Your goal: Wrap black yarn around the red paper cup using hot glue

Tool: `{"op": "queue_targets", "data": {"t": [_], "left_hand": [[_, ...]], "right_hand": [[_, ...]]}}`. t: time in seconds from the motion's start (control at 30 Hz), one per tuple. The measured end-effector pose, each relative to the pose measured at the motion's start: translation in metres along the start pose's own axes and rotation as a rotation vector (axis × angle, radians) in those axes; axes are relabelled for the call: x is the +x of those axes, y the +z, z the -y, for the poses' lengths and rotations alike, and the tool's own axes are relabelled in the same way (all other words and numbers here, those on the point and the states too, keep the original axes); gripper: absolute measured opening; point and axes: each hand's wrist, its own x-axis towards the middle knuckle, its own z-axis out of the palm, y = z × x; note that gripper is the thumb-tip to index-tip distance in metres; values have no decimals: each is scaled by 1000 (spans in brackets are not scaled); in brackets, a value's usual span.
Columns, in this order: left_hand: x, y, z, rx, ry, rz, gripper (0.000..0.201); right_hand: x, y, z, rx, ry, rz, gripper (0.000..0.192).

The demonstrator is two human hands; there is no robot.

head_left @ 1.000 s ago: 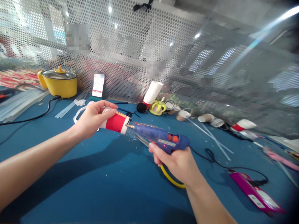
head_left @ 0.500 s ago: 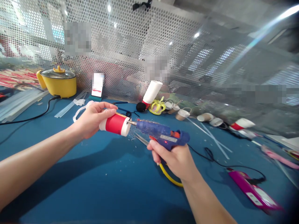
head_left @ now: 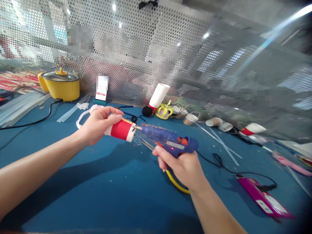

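My left hand (head_left: 101, 123) is closed around a red and white paper cup (head_left: 121, 130) held on its side above the blue table. A white strap (head_left: 81, 118) loops out behind that hand. In my right hand (head_left: 179, 162) is a blue hot glue gun (head_left: 168, 138), gripped by its handle, with a small red light showing. Its metal nozzle is at the cup's right-hand rim, near a dark mark; whether it touches cannot be made out. Below the glue gun lie scissors (head_left: 147, 144), their yellow handle (head_left: 179, 185) partly hidden by my right hand.
A yellow electric pot (head_left: 62, 87) and a phone on a stand (head_left: 101, 87) are at the back left. Several cups and a yellow pumpkin-shaped frame (head_left: 164, 110) line the mesh screen. A purple power strip (head_left: 263, 198) lies at right, with a black cord (head_left: 229, 167).
The cup has tipped and turned slightly in my left hand, so its open end shows at a different angle. The glue gun has stayed almost still at the rim.
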Motion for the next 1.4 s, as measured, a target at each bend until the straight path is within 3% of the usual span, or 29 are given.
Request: {"op": "queue_targets", "data": {"t": [0.37, 0.53, 0.83, 1.0, 1.4], "left_hand": [[2, -3, -1, 32, 46, -6, 14], [2, -3, 1, 38, 58, 15, 15], [1, -3, -2, 34, 49, -2, 15], [2, -5, 1, 45, 71, 10, 15], [2, -5, 3, 138, 130, -16, 19]], "right_hand": [[2, -3, -3, -76, 39, 78, 31], [3, -3, -1, -71, -3, 4, 30], [1, -4, -3, -82, 33, 62, 31], [1, -4, -3, -96, 24, -10, 32], [3, -5, 1, -184, 20, 0, 30]]}}
